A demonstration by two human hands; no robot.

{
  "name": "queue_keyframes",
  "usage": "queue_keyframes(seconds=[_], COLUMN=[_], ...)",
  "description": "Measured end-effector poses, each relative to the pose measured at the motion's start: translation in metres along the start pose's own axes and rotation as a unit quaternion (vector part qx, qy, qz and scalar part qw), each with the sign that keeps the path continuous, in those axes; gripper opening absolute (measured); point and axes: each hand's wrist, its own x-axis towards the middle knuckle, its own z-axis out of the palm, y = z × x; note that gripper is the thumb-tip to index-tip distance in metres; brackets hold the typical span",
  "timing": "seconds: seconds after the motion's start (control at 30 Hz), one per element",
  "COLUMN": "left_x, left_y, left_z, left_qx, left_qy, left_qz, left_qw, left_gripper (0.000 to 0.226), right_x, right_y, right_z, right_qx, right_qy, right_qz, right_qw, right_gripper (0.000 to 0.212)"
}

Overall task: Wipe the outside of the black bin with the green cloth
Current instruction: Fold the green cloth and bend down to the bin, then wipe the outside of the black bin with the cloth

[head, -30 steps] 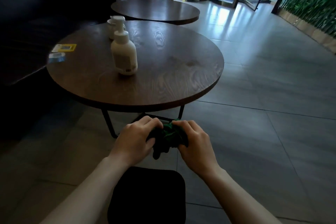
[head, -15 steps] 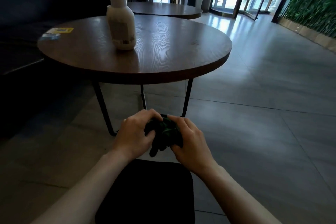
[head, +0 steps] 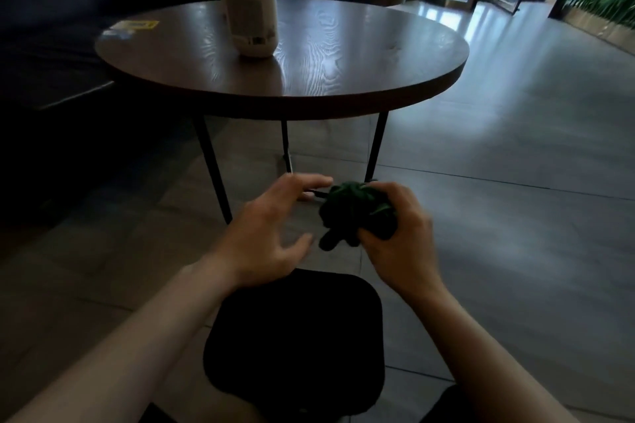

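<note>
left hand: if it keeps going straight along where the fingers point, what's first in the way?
Probably nothing near. The left hand is open, fingers aimed forward and slightly right, passing beside the green cloth. Beyond lie bare floor and the round table's legs; depth is unclear, so a leg may come first.

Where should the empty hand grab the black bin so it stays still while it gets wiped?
Probably the near-left rim of the black bin, coming from above. The bin stands upright on the floor with its rounded-square top facing up, so the edge is easy to pinch. The left hand hangs open just above it, while the right hand grips the bunched green cloth.
</note>
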Motion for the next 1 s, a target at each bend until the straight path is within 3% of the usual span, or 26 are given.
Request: queue_keyframes(seconds=[0.1,0.2,0.37,0.57,1.0], left_x=[-0.048,-0.104,-0.160,-0.168,-0.162], left_y=[-0.025,-0.053,-0.078,-0.090,-0.107], left_z=[-0.014,-0.017,0.005,0.029,0.042], left_qx=[0.111,0.190,0.194,0.157,0.063], left_qy=[-0.052,-0.120,-0.200,-0.226,-0.113], left_qz=[-0.002,-0.056,-0.129,-0.186,-0.170], left_qw=[0.992,0.973,0.952,0.943,0.977], left_gripper=[0.075,0.087,0.111,0.127,0.137], right_x=[-0.012,-0.037,-0.088,-0.125,-0.125], right_y=[0.016,0.037,0.058,0.055,0.050], right_z=[-0.024,-0.040,-0.032,-0.001,0.029], right_qx=[-0.026,-0.086,-0.174,-0.149,-0.131], right_qy=[0.030,0.007,-0.053,-0.082,-0.038], right_qz=[0.048,0.097,0.174,0.260,0.280], right_qw=[0.998,0.992,0.968,0.951,0.950], right_gripper=[0.064,0.059,0.054,0.050,0.056])
